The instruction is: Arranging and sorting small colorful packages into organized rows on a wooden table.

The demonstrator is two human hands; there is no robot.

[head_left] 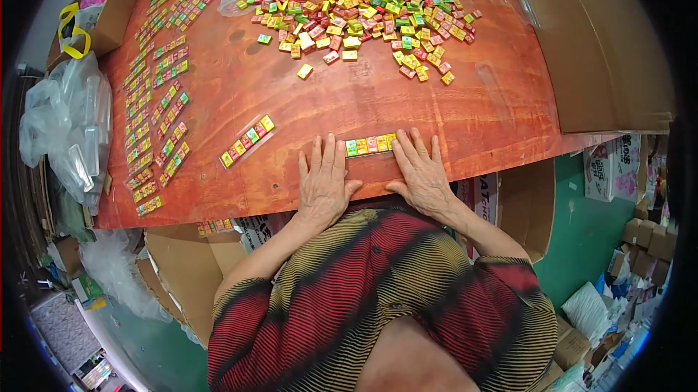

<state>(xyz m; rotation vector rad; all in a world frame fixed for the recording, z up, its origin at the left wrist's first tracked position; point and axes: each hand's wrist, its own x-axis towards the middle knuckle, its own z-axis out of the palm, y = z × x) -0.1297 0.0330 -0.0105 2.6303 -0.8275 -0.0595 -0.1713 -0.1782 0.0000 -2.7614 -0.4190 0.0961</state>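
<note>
A short row of small coloured boxes (371,145), yellow, green and red, lies on the red-brown table (291,112) close to its front edge. At the left end of the row, my left hand (323,183) lies flat with its fingers stretched out. My right hand (422,178) also lies flat, fingers spread, its index finger against the right end. Neither hand is wrapped around anything. Left of my hands, a similar row of boxes (247,142) rests at a slant, apparently in a clear tray.
A large heap of loose small boxes (356,7) covers the table's far middle. Many lined-up rows (138,119) stand along the left side. Clear plastic bags (69,127) hang at the left edge. A tall cardboard box (596,43) stands at the right; an open carton (189,268) sits below the front edge.
</note>
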